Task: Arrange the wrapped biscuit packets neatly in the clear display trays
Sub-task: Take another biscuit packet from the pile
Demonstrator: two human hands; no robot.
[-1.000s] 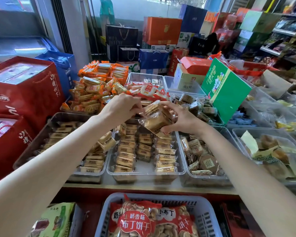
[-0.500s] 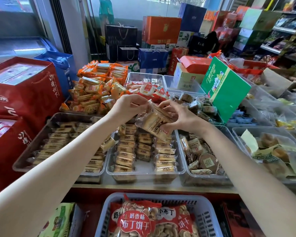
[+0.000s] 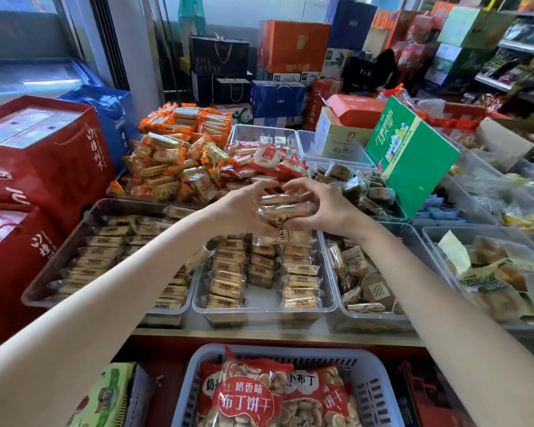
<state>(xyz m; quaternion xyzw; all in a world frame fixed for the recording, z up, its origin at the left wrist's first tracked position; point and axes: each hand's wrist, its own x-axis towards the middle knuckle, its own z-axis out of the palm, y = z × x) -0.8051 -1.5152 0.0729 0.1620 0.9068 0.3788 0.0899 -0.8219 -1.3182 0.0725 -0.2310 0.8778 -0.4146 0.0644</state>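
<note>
A small stack of clear-wrapped tan biscuit packets (image 3: 285, 210) is held between both hands above the far end of the middle clear tray (image 3: 265, 308). My left hand (image 3: 239, 209) grips the stack from the left, my right hand (image 3: 324, 206) from the right, fingers curled round it. Inside the tray, the same packets lie in three neat rows (image 3: 264, 271). The left tray (image 3: 37, 291) holds more rows of them, partly hidden by my left forearm.
Orange-wrapped biscuits (image 3: 179, 155) are piled behind the trays. A tilted green box (image 3: 410, 152) stands at the right. Red gift boxes (image 3: 40, 155) line the left. The right-hand tray (image 3: 367, 285) holds brown packets. A grey basket (image 3: 373, 386) with red biscuit bags sits below the shelf edge.
Both hands have closed in on the packets and turned the stack flatter, carrying it slightly down over the tray's far end. The left hand now grips the stack too.
</note>
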